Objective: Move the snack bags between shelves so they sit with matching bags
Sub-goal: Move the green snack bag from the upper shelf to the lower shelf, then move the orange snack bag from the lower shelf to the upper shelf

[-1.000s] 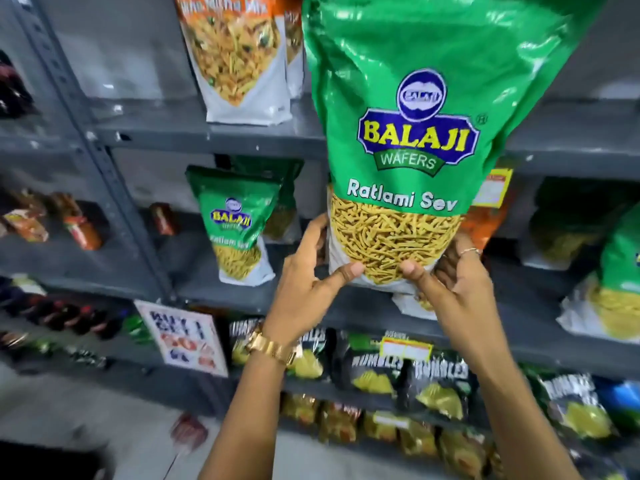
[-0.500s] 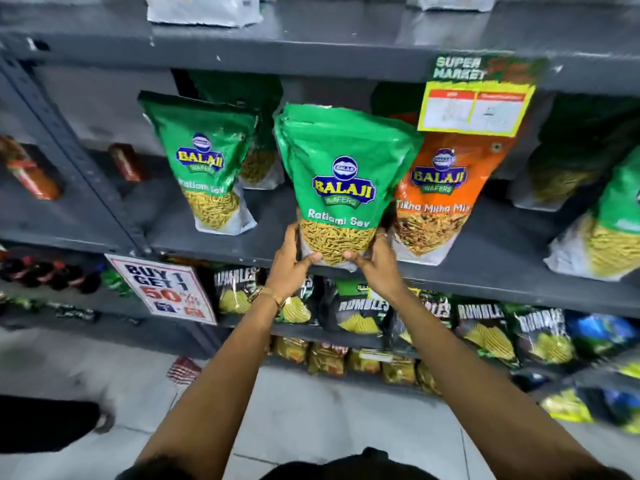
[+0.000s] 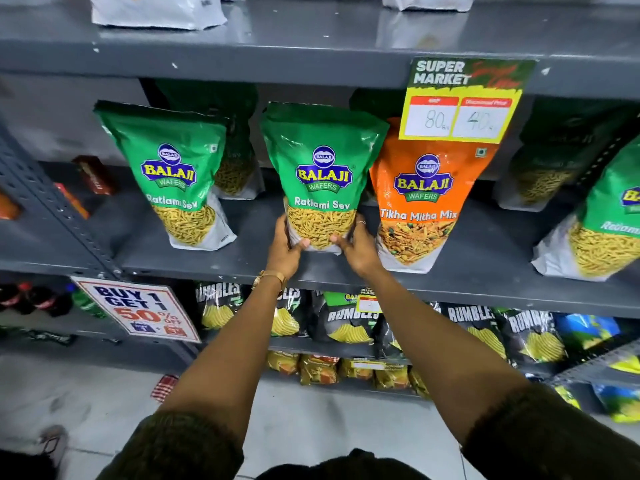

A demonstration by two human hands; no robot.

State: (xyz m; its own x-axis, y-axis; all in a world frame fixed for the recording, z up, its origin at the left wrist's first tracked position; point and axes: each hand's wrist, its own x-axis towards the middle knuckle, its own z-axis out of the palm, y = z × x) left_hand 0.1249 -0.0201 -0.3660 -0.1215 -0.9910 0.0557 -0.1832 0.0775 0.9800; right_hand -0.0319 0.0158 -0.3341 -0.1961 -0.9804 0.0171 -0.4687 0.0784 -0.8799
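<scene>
A green Ratlami Sev bag (image 3: 323, 174) stands upright on the middle grey shelf (image 3: 485, 268). My left hand (image 3: 285, 249) grips its lower left corner and my right hand (image 3: 360, 249) grips its lower right corner. Another green Ratlami Sev bag (image 3: 173, 174) stands to its left, with a third one (image 3: 235, 154) partly hidden behind. An orange Tikha Mitha Mix bag (image 3: 420, 202) stands right beside the held bag. More green bags (image 3: 602, 230) sit at the far right.
A yellow price sign (image 3: 462, 98) hangs from the upper shelf (image 3: 277, 46) over the orange bag. White bag bottoms (image 3: 156, 10) rest on that upper shelf. Black Rumbles chip bags (image 3: 346, 318) fill the shelf below. A "Buy 1 Get 1" sign (image 3: 135, 308) hangs at lower left.
The green bag came down from close to the camera onto the middle shelf, and both arms have stretched forward with it. The view has tilted down.
</scene>
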